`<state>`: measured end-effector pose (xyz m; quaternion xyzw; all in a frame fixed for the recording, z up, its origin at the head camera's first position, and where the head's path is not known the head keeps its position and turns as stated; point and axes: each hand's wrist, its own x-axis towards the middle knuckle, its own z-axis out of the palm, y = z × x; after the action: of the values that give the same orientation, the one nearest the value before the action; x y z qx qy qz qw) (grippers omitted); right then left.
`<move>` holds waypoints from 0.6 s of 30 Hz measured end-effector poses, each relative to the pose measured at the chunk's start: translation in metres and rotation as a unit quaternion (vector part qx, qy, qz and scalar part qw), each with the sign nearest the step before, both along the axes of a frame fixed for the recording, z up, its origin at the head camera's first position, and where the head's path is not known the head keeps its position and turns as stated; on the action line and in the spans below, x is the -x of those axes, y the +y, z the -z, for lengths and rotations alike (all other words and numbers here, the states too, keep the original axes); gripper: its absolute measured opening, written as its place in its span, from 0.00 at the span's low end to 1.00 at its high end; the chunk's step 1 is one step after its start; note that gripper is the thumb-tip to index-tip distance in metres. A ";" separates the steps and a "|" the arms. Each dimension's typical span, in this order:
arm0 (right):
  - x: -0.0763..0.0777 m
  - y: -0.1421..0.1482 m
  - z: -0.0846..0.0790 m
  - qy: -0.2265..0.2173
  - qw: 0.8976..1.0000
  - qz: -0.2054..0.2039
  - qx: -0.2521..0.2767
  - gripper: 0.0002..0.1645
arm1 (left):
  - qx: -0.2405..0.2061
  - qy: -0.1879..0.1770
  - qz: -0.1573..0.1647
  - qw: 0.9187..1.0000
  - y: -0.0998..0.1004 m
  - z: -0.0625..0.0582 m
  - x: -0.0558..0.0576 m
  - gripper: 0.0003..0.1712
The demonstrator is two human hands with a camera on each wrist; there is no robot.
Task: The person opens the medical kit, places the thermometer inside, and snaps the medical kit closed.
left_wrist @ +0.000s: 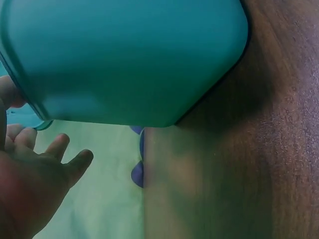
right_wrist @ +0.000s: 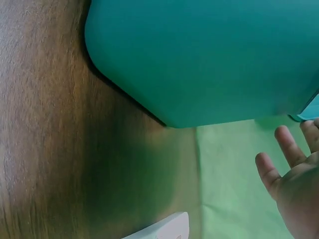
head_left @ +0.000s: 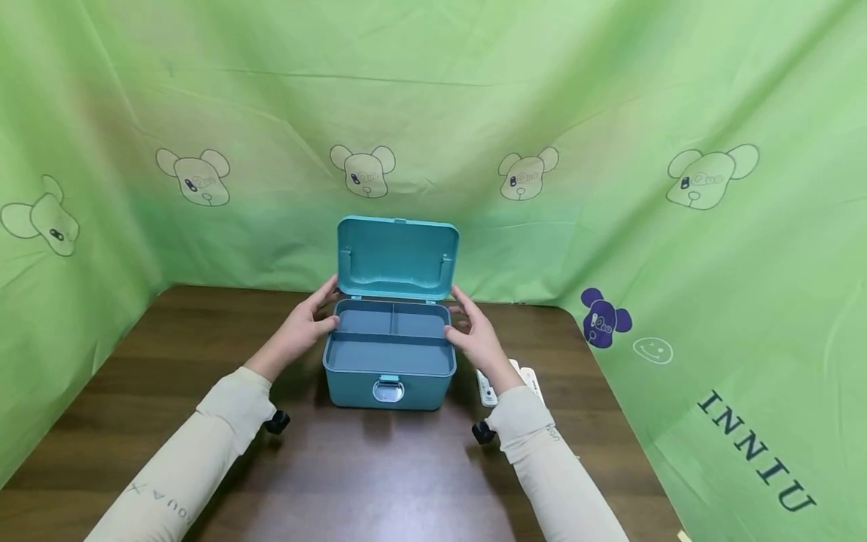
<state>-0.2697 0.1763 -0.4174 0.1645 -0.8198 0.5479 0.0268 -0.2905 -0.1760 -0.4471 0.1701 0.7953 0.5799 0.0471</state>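
Observation:
A teal storage box (head_left: 366, 391) stands on the table with its lid (head_left: 398, 256) raised upright at the back. Inside its rim sits a grey-blue tray (head_left: 389, 355), split into one long front section and two smaller rear ones, with nothing visible in them. At the box's left side, my left hand (head_left: 300, 328) has its thumb by the rim and its index finger by the lid's lower corner. My right hand (head_left: 479, 339) mirrors it on the right. Both wrist views show the other fingers spread beside the box wall (left_wrist: 124, 64), off its surface.
Several flat white pieces (head_left: 531, 380) lie on the brown wooden table (head_left: 379, 482), partly hidden behind the right wrist. A green printed cloth (head_left: 440, 90) hangs close behind the lid and along both sides. A silver latch (head_left: 388, 390) is on the box's front.

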 end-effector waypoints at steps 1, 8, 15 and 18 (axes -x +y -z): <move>-0.001 0.000 -0.001 -0.006 1.000 0.000 -0.004 0.46 | 0.000 -0.008 0.007 1.000 -0.001 -0.001 0.000 0.47; 0.022 0.011 0.030 -0.042 0.999 -0.003 -0.021 0.51 | 0.010 -0.061 0.041 0.997 -0.004 -0.010 0.001 0.52; 0.025 0.013 0.036 -0.049 0.999 -0.004 -0.015 0.50 | -0.009 -0.068 0.054 0.996 -0.006 -0.006 0.003 0.52; 0.026 0.014 0.037 -0.053 0.998 -0.003 -0.012 0.50 | -0.024 -0.065 0.063 0.996 -0.006 -0.003 0.005 0.51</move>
<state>-0.2953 0.1898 -0.4541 0.1380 -0.8262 0.5459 -0.0207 -0.2951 -0.1825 -0.4437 0.1829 0.7640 0.6047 0.1312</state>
